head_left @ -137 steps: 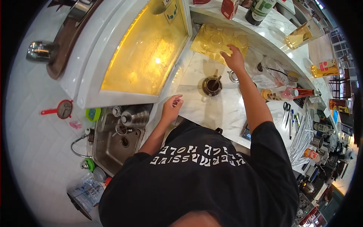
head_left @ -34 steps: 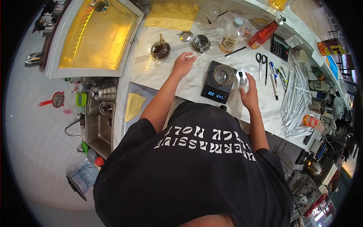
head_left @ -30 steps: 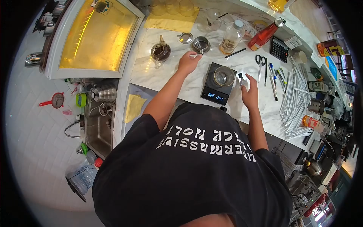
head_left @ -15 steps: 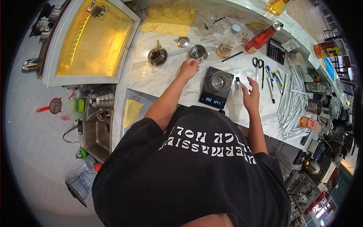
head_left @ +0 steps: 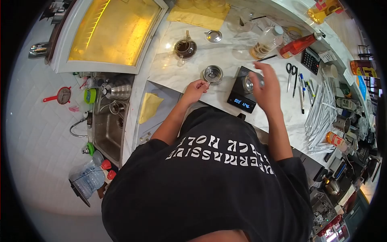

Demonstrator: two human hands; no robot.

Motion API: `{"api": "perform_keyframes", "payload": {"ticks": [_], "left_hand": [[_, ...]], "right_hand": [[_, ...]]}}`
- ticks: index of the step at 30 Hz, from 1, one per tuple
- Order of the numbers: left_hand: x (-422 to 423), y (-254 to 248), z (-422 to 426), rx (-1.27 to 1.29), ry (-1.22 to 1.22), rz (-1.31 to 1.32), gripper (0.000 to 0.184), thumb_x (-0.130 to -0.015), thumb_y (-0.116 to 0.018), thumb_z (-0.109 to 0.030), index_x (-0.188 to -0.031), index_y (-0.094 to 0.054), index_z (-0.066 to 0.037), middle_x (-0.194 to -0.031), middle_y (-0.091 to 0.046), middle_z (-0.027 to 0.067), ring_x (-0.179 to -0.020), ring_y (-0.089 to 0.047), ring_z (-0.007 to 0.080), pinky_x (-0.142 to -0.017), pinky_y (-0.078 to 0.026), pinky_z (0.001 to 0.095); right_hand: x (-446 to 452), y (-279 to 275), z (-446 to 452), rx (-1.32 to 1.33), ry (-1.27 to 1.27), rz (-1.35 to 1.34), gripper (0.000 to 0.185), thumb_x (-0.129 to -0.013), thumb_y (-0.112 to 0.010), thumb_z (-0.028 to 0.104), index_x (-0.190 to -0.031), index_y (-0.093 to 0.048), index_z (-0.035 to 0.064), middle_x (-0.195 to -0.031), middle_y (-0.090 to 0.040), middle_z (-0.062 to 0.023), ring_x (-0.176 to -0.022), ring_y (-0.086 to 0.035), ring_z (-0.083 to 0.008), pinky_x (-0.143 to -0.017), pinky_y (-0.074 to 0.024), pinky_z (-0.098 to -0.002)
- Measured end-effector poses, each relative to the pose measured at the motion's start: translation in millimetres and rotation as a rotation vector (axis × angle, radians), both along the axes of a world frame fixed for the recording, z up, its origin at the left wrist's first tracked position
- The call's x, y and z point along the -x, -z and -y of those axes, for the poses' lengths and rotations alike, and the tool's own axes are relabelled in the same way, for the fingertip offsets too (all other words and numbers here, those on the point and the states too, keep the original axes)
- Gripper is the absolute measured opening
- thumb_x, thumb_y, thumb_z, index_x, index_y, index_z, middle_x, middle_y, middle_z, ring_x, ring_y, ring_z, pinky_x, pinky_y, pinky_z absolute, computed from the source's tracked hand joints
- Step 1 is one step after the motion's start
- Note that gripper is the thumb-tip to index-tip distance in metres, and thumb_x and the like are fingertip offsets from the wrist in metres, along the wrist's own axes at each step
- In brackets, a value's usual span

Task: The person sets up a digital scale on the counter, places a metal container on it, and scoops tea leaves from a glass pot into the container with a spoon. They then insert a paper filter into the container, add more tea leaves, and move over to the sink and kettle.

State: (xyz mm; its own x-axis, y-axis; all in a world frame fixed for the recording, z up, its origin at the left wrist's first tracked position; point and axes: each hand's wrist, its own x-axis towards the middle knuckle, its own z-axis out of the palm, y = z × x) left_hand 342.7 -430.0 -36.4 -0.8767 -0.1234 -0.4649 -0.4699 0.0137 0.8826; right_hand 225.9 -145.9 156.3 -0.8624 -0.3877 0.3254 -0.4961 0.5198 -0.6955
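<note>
Metal-bodied, the cup is being held near the desk's front edge, left hand's fingers pinching its handle, right hand, fingers parted, covering part of the glass already sitting on the scale, contact unclear, while the dark-filled pot is standing untouched toward the left edge.

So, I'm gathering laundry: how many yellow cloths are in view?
2. One yellow cloth lies under the glasses on the counter; a second cloth lies lower in the picture, left of the left hand. Others may be hidden.
</note>
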Motion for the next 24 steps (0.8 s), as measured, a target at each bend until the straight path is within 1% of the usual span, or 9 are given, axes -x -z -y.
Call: {"api": "perform_keyframes", "payload": {"ticks": [4, 6, 9, 10, 16, 19, 20, 23, 24], "left_hand": [[-15, -13, 36, 0.034, 0.019, 0.008, 0.026, -0.103, -0.069, -0.021, -0.121, -0.071, -0.003, -0.101, -0.074, 0.0065, -0.091, -0.068, 0.0140, -0.084, -0.056, 0.0301], [-15, -25, 52, 0.084, 0.029, 0.025, 0.029, -0.102, -0.070, -0.024, -0.124, -0.071, -0.004, -0.102, -0.074, 0.0065, -0.091, -0.068, 0.0142, -0.083, -0.056, 0.0301], [-22, -32, 74, 0.124, 0.029, 0.057, 0.033, -0.101, -0.071, -0.027, -0.126, -0.070, -0.005, -0.102, -0.073, 0.0064, -0.089, -0.067, 0.0142, -0.081, -0.055, 0.0301], [-24, -29, 81, 0.095, 0.015, 0.044, 0.034, -0.101, -0.071, -0.028, -0.127, -0.070, -0.006, -0.101, -0.073, 0.0064, -0.089, -0.067, 0.0142, -0.081, -0.055, 0.0302], [-29, -17, 107, 0.053, 0.109, 0.086, 0.036, -0.102, -0.067, -0.023, -0.132, -0.066, -0.004, -0.105, -0.072, 0.0065, -0.093, -0.067, 0.0155, -0.087, -0.054, 0.0300], [-29, -14, 114, 0.057, 0.138, 0.053, 0.036, -0.101, -0.070, -0.028, -0.129, -0.069, -0.005, -0.098, -0.072, 0.0053, -0.088, -0.067, 0.0146, -0.082, -0.054, 0.0303], [-27, -14, 115, 0.061, 0.145, 0.035, 0.036, -0.101, -0.071, -0.030, -0.127, -0.070, -0.006, -0.094, -0.071, 0.0048, -0.085, -0.066, 0.0141, -0.079, -0.054, 0.0304], [-25, -11, 118, 0.095, 0.228, 0.011, 0.036, -0.100, -0.072, -0.031, -0.126, -0.070, -0.006, -0.093, -0.072, 0.0054, -0.084, -0.066, 0.0142, -0.079, -0.054, 0.0306], [-23, -13, 119, 0.109, 0.278, 0.028, 0.036, -0.101, -0.070, -0.030, -0.128, -0.069, -0.005, -0.095, -0.071, 0.0047, -0.086, -0.066, 0.0137, -0.080, -0.054, 0.0299]], "right_hand": [[-14, 9, 65, -0.096, -0.129, 0.158, 0.028, -0.095, -0.072, 0.017, -0.122, -0.068, 0.0078, -0.109, -0.068, -0.0149, -0.100, -0.068, -0.0373, -0.087, -0.0540, -0.0473], [-18, 36, 92, -0.167, -0.124, 0.253, 0.027, -0.094, -0.073, 0.018, -0.120, -0.069, 0.0087, -0.107, -0.068, -0.0142, -0.098, -0.068, -0.0364, -0.085, -0.0555, -0.0478], [-19, 82, 112, -0.317, -0.103, 0.186, 0.026, -0.093, -0.074, 0.021, -0.117, -0.072, 0.0095, -0.107, -0.068, -0.0141, -0.100, -0.068, -0.0356, -0.085, -0.0575, -0.0467], [-20, 90, 120, -0.395, -0.089, 0.198, 0.026, -0.091, -0.076, 0.021, -0.115, -0.075, 0.0116, -0.112, -0.066, -0.0127, -0.108, -0.065, -0.0344, -0.089, -0.0578, -0.0455], [-21, 116, 145, -0.612, -0.067, 0.173, 0.026, -0.086, -0.079, 0.021, -0.110, -0.080, 0.0123, -0.126, -0.062, -0.0115, -0.121, -0.056, -0.0356, -0.100, -0.0534, -0.0445], [-19, 126, 147, -0.559, -0.038, 0.148, 0.020, -0.086, -0.079, 0.024, -0.102, -0.081, 0.0131, -0.124, -0.062, -0.0103, -0.118, -0.058, -0.0339, -0.097, -0.0548, -0.0475], [-19, 126, 144, -0.527, -0.030, 0.157, 0.018, -0.087, -0.079, 0.023, -0.099, -0.081, 0.0105, -0.126, -0.063, -0.0110, -0.120, -0.058, -0.0348, -0.097, -0.0543, -0.0465], [-27, 97, 134, -0.315, 0.030, 0.272, 0.018, -0.089, -0.079, 0.021, -0.102, -0.081, 0.0085, -0.130, -0.064, -0.0130, -0.123, -0.057, -0.0360, -0.097, -0.0534, -0.0456], [-29, 89, 127, -0.255, 0.041, 0.221, 0.021, -0.091, -0.079, 0.020, -0.106, -0.080, 0.0054, -0.125, -0.067, -0.0147, -0.118, -0.061, -0.0364, -0.095, -0.0530, -0.0448]]}}
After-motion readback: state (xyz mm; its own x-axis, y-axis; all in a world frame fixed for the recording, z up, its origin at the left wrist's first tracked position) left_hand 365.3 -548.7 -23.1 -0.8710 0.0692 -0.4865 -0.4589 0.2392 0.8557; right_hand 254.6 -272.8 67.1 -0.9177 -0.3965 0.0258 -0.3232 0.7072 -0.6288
